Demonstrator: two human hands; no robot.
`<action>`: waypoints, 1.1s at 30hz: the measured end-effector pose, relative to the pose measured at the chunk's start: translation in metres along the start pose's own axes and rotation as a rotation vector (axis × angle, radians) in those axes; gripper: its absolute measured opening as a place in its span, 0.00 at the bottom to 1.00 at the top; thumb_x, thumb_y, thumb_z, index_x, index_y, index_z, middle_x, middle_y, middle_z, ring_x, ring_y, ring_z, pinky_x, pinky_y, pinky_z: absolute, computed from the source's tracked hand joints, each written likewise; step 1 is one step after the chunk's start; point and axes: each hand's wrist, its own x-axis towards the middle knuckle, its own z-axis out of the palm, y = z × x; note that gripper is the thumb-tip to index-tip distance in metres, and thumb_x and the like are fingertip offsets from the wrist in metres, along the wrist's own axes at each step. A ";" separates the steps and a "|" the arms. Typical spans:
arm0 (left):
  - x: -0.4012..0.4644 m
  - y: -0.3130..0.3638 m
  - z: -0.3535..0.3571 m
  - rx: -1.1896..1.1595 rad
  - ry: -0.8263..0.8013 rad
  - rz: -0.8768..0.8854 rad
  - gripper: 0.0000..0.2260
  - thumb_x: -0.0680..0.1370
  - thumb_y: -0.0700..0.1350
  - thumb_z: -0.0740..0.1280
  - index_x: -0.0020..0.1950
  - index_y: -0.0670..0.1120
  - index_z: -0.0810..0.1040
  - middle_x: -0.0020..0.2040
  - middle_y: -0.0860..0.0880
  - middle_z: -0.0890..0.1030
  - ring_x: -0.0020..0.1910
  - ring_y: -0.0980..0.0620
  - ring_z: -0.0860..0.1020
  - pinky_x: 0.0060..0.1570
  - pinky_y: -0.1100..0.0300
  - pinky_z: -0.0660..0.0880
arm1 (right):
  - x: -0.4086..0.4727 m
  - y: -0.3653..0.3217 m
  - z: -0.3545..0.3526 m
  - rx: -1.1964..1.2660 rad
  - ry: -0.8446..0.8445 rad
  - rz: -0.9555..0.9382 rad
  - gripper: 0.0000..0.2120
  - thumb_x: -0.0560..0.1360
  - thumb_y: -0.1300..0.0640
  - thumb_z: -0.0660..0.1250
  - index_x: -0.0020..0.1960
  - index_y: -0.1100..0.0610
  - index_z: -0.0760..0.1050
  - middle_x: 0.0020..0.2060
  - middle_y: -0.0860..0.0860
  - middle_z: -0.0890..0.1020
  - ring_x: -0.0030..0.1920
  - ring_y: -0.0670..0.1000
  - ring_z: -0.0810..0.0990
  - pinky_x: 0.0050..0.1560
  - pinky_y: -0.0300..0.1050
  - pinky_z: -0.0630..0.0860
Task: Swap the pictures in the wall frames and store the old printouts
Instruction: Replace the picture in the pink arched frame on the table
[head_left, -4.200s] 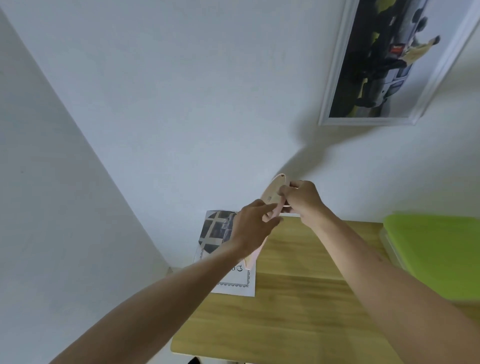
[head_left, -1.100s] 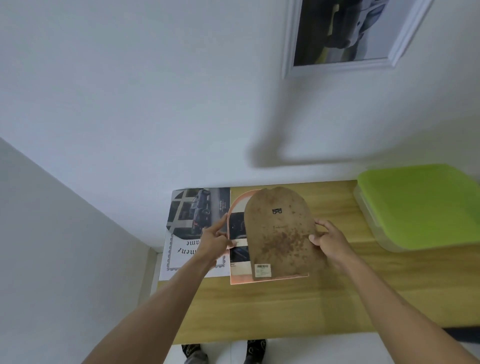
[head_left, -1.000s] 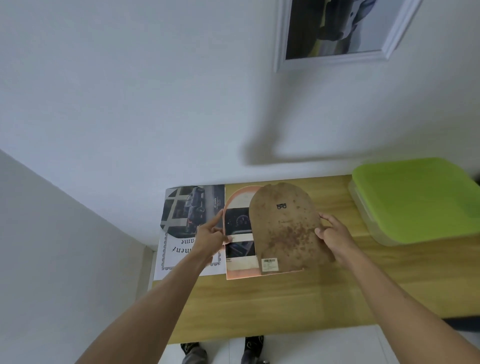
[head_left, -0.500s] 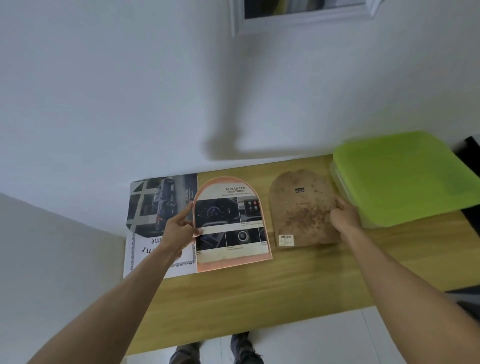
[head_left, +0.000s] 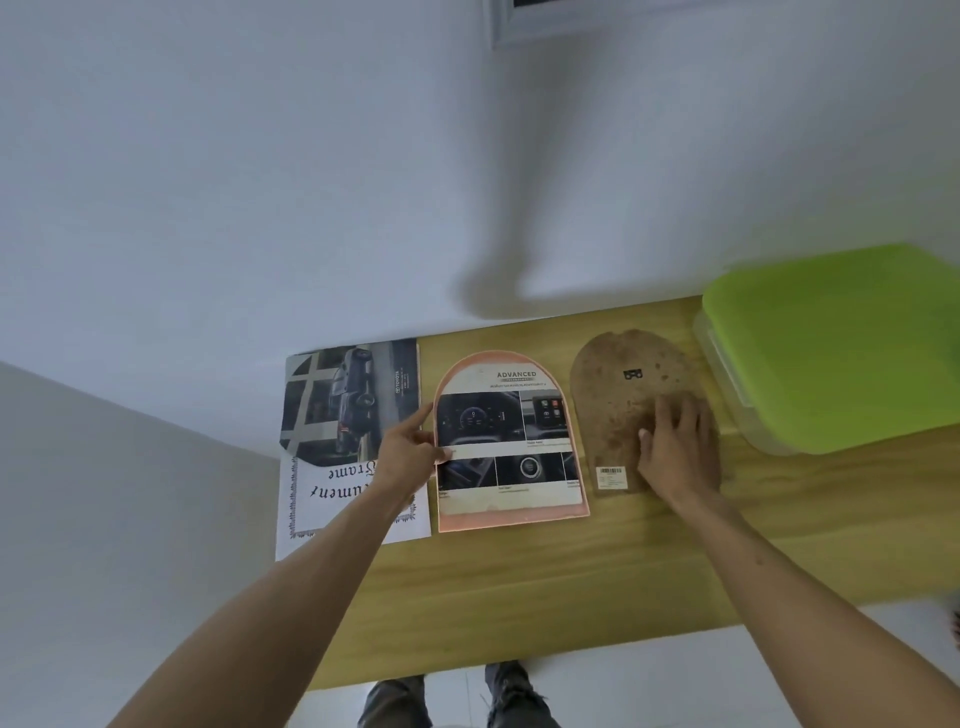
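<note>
Single head-worn view, steeply downward over the wooden table (head_left: 571, 571), close.

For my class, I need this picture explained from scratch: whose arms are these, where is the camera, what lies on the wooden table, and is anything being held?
There is no machine here. A person wears a wide-angle camera on the head, looking forward and down, so the two bare arms are their own.

On the wooden table, from left to right, lie a car printout on top of a certificate sheet, an arched pink frame showing a dashboard printout, a brown arched backing board, and a box with a green lid.

The left hand pinches the frame's left edge. The right hand rests flat on the backing board. A white wall frame shows just at the top.
</note>
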 end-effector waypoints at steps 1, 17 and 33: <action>0.000 -0.002 0.001 0.036 0.016 0.017 0.34 0.75 0.30 0.68 0.76 0.52 0.64 0.49 0.46 0.84 0.49 0.48 0.83 0.51 0.48 0.81 | -0.003 -0.007 0.000 0.012 0.055 -0.089 0.23 0.81 0.51 0.61 0.74 0.57 0.66 0.72 0.62 0.66 0.72 0.63 0.63 0.71 0.60 0.66; -0.005 -0.037 0.039 0.706 0.198 0.299 0.26 0.73 0.53 0.73 0.66 0.44 0.68 0.63 0.45 0.68 0.59 0.45 0.71 0.56 0.49 0.76 | -0.041 -0.109 0.024 0.027 -0.183 -0.288 0.36 0.80 0.38 0.53 0.80 0.60 0.52 0.77 0.60 0.55 0.75 0.60 0.52 0.76 0.56 0.54; -0.001 -0.054 0.049 0.699 0.250 0.290 0.27 0.75 0.49 0.73 0.71 0.46 0.68 0.70 0.46 0.60 0.69 0.45 0.60 0.68 0.51 0.67 | -0.043 -0.124 0.011 0.757 -0.051 -0.054 0.22 0.78 0.56 0.66 0.71 0.48 0.69 0.65 0.51 0.72 0.63 0.51 0.74 0.64 0.48 0.73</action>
